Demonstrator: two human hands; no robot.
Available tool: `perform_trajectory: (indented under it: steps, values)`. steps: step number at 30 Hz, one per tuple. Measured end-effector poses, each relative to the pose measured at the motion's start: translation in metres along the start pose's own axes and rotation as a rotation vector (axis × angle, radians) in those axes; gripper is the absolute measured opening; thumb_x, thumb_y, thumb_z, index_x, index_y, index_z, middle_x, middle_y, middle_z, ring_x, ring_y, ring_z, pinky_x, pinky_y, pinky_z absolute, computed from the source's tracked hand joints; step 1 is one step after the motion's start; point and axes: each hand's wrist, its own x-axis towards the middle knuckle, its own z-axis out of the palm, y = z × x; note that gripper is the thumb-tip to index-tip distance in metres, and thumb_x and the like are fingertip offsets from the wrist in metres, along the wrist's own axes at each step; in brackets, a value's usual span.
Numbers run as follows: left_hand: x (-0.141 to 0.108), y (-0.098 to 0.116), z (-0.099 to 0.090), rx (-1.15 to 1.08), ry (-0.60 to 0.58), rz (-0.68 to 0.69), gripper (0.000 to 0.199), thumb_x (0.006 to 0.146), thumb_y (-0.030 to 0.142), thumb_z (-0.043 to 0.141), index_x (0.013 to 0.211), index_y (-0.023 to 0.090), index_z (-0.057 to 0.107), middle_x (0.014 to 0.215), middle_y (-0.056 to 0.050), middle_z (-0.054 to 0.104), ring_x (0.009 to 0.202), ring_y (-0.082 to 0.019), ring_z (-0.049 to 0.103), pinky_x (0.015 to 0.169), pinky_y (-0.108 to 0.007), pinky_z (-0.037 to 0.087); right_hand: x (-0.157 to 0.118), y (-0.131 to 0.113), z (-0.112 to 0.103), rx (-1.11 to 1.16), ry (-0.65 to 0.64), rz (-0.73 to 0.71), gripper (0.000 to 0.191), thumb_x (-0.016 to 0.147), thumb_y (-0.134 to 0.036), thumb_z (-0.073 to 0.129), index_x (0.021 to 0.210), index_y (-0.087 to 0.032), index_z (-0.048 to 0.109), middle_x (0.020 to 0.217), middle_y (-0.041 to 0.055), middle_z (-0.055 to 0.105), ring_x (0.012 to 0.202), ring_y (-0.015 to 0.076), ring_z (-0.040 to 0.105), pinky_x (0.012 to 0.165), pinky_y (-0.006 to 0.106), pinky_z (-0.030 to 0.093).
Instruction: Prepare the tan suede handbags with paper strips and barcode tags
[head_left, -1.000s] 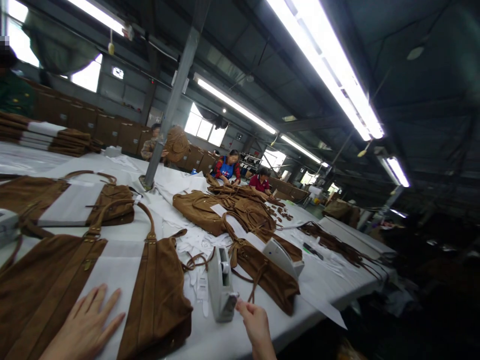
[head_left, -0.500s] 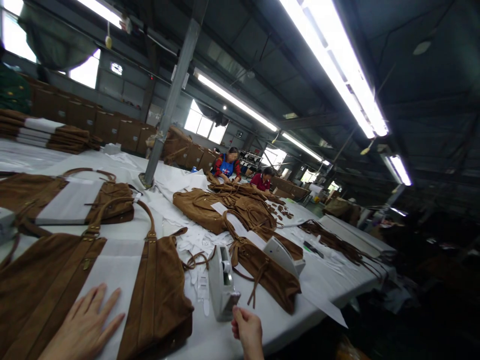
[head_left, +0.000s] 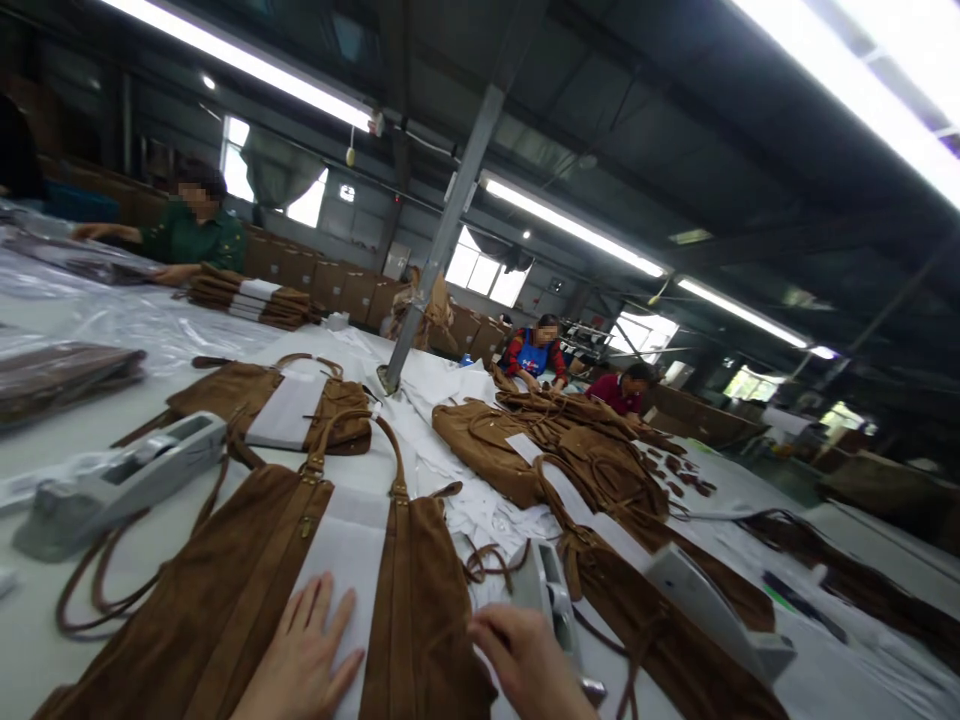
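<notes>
A brown handbag [head_left: 240, 570] lies flat before me, its two handles toward the far side. A white paper band [head_left: 352, 530] runs across it. My left hand [head_left: 307, 640] rests on the band with its fingers spread. My right hand [head_left: 525, 650] is pinched closed at the bag's right edge; whatever is between the fingertips is too small to make out. Just behind that hand stands a grey tape dispenser [head_left: 556, 590], partly covered by it.
Another tape dispenser [head_left: 120, 490] sits at left, near a second banded bag [head_left: 277, 405]. More brown bags [head_left: 555, 450] are heaped on the right, with a further dispenser [head_left: 712, 605]. A metal post [head_left: 442, 250] rises from the table. Several co-workers sit beyond.
My right hand has moved left from the front of the tape dispenser to the bag's right edge. My left hand stays on the paper band. The view has turned left.
</notes>
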Motion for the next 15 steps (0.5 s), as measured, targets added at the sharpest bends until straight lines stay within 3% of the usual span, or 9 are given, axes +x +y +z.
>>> perform_trajectory:
  steps: [4, 6, 10, 15]
  values:
    - [0.001, 0.002, -0.013, -0.046, -0.069, -0.008, 0.069, 0.087, 0.062, 0.034, 0.141, 0.020, 0.037, 0.150, -0.025, 0.020, 0.141, -0.036, 0.013, 0.115, -0.054, 0.018, 0.096, -0.060, 0.004, -0.042, -0.263, -0.419, 0.022, 0.087, -0.031, 0.053, 0.088, -0.023, 0.073, 0.085, 0.0017, 0.073, 0.077, 0.0153, 0.063, 0.070, 0.020, 0.041]
    - [0.004, 0.002, -0.017, -0.069, -0.097, -0.001, 0.070, 0.086, 0.063, 0.036, 0.141, 0.020, 0.036, 0.150, -0.025, 0.019, 0.140, -0.037, 0.013, 0.114, -0.056, 0.019, 0.140, -0.075, 0.014, -0.141, -0.407, -0.516, 0.019, 0.085, -0.029, 0.057, 0.091, -0.024, 0.074, 0.088, 0.0009, 0.074, 0.078, 0.0147, 0.064, 0.070, 0.019, 0.041]
    - [0.013, -0.008, -0.007, -0.081, -0.097, 0.025, 0.070, 0.086, 0.065, 0.037, 0.140, 0.022, 0.038, 0.148, -0.024, 0.024, 0.137, -0.041, 0.017, 0.111, -0.060, 0.024, 0.210, -0.092, 0.045, -0.302, -0.572, -0.498, 0.018, 0.069, -0.015, 0.068, 0.081, -0.026, 0.075, 0.076, -0.0060, 0.073, 0.063, 0.0109, 0.060, 0.058, 0.018, 0.039]
    - [0.030, -0.032, 0.038, -0.108, -0.110, 0.059, 0.062, 0.088, 0.061, 0.038, 0.141, 0.030, 0.032, 0.147, -0.016, 0.026, 0.136, -0.039, 0.022, 0.111, -0.060, 0.029, 0.258, -0.101, 0.092, -0.316, -0.557, -0.422, 0.018, 0.051, -0.004, 0.073, 0.052, -0.022, 0.068, 0.046, -0.0086, 0.059, 0.045, 0.0097, 0.050, 0.049, 0.019, 0.036]
